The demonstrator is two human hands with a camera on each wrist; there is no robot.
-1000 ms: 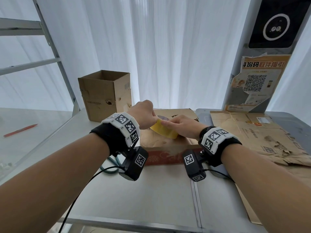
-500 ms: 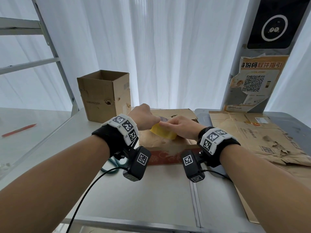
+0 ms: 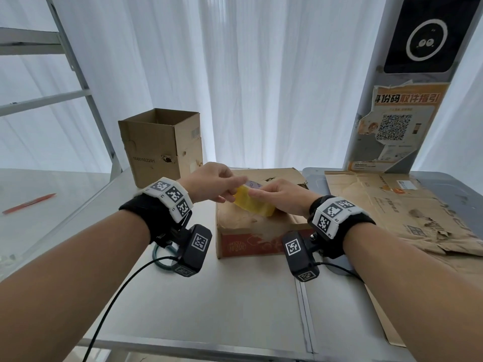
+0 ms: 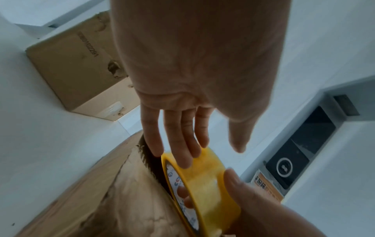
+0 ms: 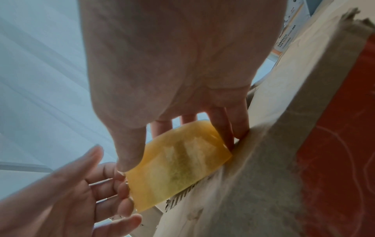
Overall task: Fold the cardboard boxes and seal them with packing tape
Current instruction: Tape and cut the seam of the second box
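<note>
A yellow packing tape roll (image 3: 252,205) stands on edge on a low cardboard box (image 3: 235,220) with a red side, mid-table. My right hand (image 3: 271,197) grips the roll, thumb on its outer band (image 5: 178,168) and fingers behind it. My left hand (image 3: 224,189) reaches in from the left. Its straight fingers (image 4: 182,154) rest on the roll's band (image 4: 205,184) while the thumb stays clear. The box's top flaps (image 5: 263,176) look torn and creased. In the right wrist view the left hand's palm (image 5: 81,192) lies spread beside the roll.
An upright open-topped cardboard box (image 3: 159,145) stands at the back left. Flattened cardboard (image 3: 392,205) covers the table's right side. A red pen (image 3: 28,203) lies on the left surface. Green-handled scissors (image 3: 159,257) sit under my left wrist. A poster stand (image 3: 392,131) is behind.
My left hand's fingers, curled over the roll before, have stretched out straight onto its band. The right hand keeps its hold and the roll has barely moved.
</note>
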